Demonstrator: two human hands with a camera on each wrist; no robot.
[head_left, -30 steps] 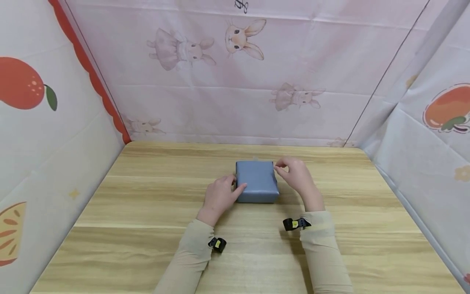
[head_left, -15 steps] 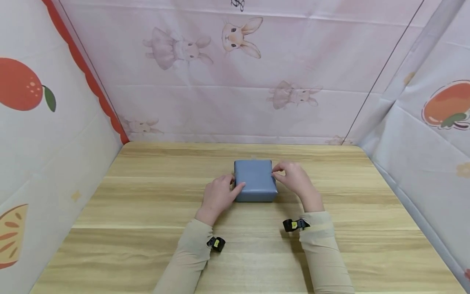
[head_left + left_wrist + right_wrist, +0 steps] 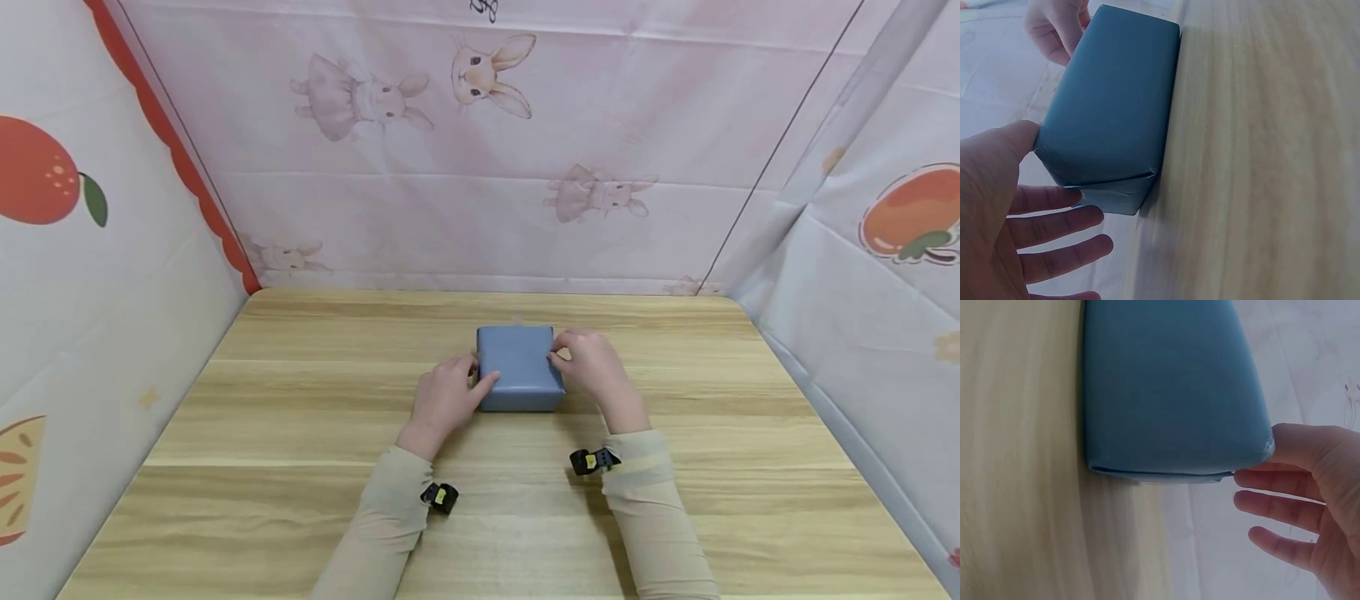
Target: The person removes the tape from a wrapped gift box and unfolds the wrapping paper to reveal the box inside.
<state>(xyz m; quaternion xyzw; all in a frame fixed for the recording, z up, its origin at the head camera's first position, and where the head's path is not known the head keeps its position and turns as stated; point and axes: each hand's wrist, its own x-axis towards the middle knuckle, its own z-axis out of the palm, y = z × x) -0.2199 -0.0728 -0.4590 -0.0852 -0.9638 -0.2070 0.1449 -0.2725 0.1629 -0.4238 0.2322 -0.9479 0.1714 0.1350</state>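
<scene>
A small box wrapped in blue paper [image 3: 517, 360] sits on the wooden table between both hands. My left hand [image 3: 447, 398] rests at its left end, thumb on the top edge. Seen from the left wrist, the fingers [image 3: 1063, 226] extend fairly straight beside the folded end flap [image 3: 1116, 190], with the index fingertip at the paper. At the opposite end, my right hand [image 3: 596, 367] pinches the wrapping near the top right edge with thumb and index finger. The right wrist view shows the thumb [image 3: 1291, 445] at the box's corner and the other fingers spread loosely below.
The wooden table [image 3: 300, 467] extends around the box on all sides. Behind it hangs a pink cloth with rabbit prints [image 3: 491, 79], and printed white cloths [image 3: 885, 333] close off both sides. Each wrist wears a small black camera [image 3: 442, 497].
My right hand has moved along the box's right end toward me and slightly inward. The dented top right edge of the paper now looks straighter. The left hand stays in place.
</scene>
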